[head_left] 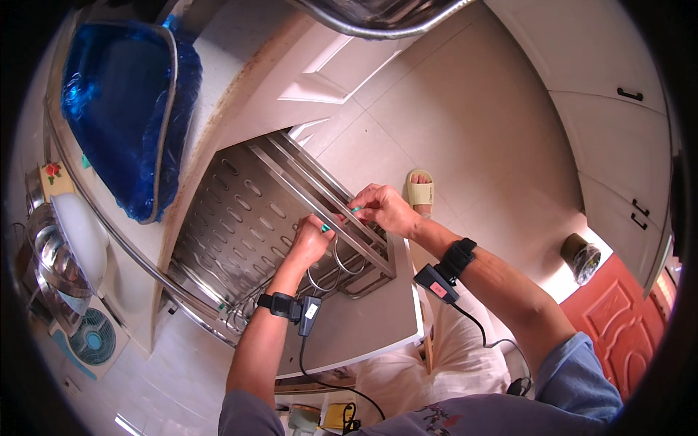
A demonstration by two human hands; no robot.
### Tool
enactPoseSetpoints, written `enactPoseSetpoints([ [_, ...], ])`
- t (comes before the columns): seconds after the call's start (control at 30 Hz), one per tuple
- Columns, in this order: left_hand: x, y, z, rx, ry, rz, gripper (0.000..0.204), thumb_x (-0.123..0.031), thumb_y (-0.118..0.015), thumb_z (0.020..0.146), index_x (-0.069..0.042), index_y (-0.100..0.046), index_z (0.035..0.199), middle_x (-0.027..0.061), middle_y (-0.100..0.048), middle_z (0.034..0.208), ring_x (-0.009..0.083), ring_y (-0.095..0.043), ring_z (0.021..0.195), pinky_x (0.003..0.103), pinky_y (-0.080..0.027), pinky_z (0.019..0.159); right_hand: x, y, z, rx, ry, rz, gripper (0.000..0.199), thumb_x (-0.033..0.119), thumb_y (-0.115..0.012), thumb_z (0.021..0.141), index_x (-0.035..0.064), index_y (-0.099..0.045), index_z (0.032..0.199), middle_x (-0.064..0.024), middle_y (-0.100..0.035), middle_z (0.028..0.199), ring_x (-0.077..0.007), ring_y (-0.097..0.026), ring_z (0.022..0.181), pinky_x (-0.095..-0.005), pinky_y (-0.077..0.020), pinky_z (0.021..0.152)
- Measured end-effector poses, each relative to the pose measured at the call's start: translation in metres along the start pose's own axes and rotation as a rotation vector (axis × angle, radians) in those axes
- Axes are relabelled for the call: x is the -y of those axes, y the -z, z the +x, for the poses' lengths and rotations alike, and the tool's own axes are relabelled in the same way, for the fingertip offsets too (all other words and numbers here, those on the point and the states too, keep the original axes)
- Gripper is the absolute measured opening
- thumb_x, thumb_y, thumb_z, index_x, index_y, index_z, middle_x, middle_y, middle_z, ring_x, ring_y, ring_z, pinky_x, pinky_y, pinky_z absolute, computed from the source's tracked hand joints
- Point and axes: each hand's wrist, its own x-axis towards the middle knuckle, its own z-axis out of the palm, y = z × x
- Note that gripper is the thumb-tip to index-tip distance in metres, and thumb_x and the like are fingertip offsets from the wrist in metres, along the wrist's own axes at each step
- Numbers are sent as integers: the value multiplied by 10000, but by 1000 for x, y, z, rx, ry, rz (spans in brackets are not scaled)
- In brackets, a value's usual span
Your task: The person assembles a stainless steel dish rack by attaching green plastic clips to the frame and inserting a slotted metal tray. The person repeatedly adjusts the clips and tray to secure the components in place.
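Note:
A pulled-out stainless steel drawer basket (240, 207) with a slotted bottom lies below my hands. My left hand (311, 240) is over the basket beside its front rails, with the fingers pinched together. A small green bit shows at its fingertips. Across the metal rails (313, 189), my right hand (385, 209) is also closed in a pinch, with another green bit between thumb and finger. What the two hands grip is too small to make out, and I cannot tell whether the bits join. Curved wire loops (325, 276) stand in the basket just below my hands.
A blue plastic-covered container (120, 116) sits on the counter at the left. Farther left are a white bowl (78, 232), metal bowls (54, 254) and a small fan (94, 336). White cabinets (618, 145) and a bin (579, 256) stand at the right.

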Motion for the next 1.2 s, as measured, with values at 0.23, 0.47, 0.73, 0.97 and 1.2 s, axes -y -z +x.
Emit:
enactPoseSetpoints([
  [0.23,6,-5,1,-46,15,-166,173,-22,-688,711,10,-644,876,85,-608,847,180,-584,790,304,-472,694,1,-2,1,-16,8,52,182,-3,-581,832,-13,-638,1005,-63,-517,959,-153,-587,810,-251,-530,707],
  [0.47,23,-3,6,-42,-9,-237,125,56,-609,734,19,-606,853,69,-583,878,155,-574,818,281,-477,700,-1,-1,2,-48,49,-94,252,-15,-538,831,49,-635,1055,-69,-498,930,-166,-585,762,-265,-514,711],
  [0.73,26,-6,16,-29,12,-388,209,67,-540,751,-8,-535,946,45,-573,859,135,-564,763,260,-475,660,29,12,15,-42,164,-376,264,31,-615,755,49,-631,1018,-125,-624,857,-231,-610,727,-327,-498,686],
  [0.97,24,8,-1,-69,19,-285,318,78,-504,793,-55,-494,1081,69,-553,1039,135,-565,894,260,-474,743,35,1,23,-49,174,-322,204,-10,-585,740,-2,-629,939,-121,-639,764,-195,-612,701,-306,-493,679],
  [1.2,-5,45,-41,-110,-15,-708,209,46,-430,879,5,-483,1076,124,-549,1114,180,-580,958,290,-456,842,66,-2,-11,-136,158,-120,109,-10,-554,799,-29,-610,890,-81,-620,703,-93,-559,628,-244,-472,595],
])
